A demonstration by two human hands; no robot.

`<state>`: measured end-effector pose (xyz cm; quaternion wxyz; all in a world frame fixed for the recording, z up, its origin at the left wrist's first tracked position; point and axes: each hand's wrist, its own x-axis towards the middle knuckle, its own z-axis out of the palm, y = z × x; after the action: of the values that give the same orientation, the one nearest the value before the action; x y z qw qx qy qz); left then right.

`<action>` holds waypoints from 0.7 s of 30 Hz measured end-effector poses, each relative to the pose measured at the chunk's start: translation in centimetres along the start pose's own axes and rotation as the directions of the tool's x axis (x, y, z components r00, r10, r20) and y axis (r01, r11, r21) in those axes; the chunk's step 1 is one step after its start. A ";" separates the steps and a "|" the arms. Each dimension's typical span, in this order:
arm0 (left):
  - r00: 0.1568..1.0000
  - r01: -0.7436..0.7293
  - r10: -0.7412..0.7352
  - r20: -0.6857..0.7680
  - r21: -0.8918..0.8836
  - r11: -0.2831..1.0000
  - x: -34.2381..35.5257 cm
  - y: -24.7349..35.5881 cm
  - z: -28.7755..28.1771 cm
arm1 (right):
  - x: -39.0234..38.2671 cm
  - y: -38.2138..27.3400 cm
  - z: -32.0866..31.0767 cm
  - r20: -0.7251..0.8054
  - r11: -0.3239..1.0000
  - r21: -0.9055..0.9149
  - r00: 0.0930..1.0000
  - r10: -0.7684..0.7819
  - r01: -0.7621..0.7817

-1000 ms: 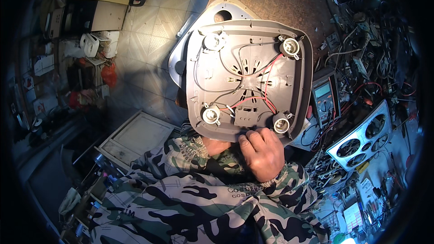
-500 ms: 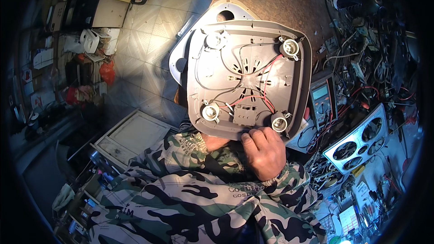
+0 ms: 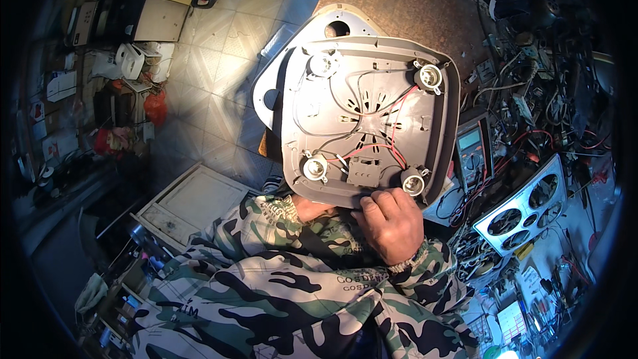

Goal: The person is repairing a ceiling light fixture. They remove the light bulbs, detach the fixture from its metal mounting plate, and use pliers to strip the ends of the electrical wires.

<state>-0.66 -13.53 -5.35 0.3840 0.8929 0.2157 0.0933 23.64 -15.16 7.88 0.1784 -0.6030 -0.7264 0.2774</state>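
Observation:
A grey plastic housing (image 3: 399,139), square with rounded corners, is held tilted with its inside facing me. Round lamp sockets (image 3: 314,167) sit at its corners, joined by red and dark wires (image 3: 395,149). Slots fan out at its middle, and a small grey box (image 3: 363,171) is fixed near the near rim. My right hand (image 3: 392,226) has its fingers curled against that near rim, beside the lower right socket. My left hand (image 3: 311,209) reaches under the lower left edge; its fingers are hidden behind the housing.
Behind the housing, a white panel with round holes (image 3: 262,108) rests at the brown tabletop (image 3: 392,0). To the right lie a multimeter (image 3: 473,153), a metal panel with several round openings (image 3: 523,207) and tangled cables (image 3: 531,86). A pale board (image 3: 193,203) stands at the left.
The housing and the panel behind it appear slightly lower and to the right in the picture. Both hands keep their places at the near edge.

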 end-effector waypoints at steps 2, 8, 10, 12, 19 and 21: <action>1.000 -0.001 0.001 0.011 -0.011 1.000 -0.5 -0.2 0.0 | 0.3 -0.3 0.0 -0.005 1.000 0.010 1.000 0.009 -0.009; 0.994 -0.063 0.066 0.084 -0.046 0.997 -1.1 -1.7 -0.6 | -0.3 -0.6 0.5 -0.039 0.997 -0.038 0.997 0.073 -0.074; 0.991 -0.084 0.087 0.099 -0.040 0.996 -1.5 -2.2 -0.8 | -0.4 -0.7 0.7 -0.056 0.995 -0.049 0.995 0.084 -0.087; 0.988 -0.039 0.054 0.145 -0.104 0.994 -1.6 -2.4 -1.1 | -0.4 -0.9 0.8 -0.068 0.993 -0.062 0.993 0.096 -0.100; 0.906 0.379 -0.259 0.335 -0.369 0.848 -2.2 -3.8 -3.7 | -0.5 -1.5 1.5 -0.109 0.984 -0.090 0.984 0.144 -0.154; 0.894 0.432 -0.303 0.331 -0.452 0.780 -2.3 -4.5 -3.4 | -1.0 -1.7 2.0 -0.105 0.978 -0.105 0.980 0.169 -0.180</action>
<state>-5.24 -9.68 -6.27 0.6421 0.7019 0.3059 -0.0385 21.33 -16.68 7.51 0.1531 -0.6863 -0.6758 0.2209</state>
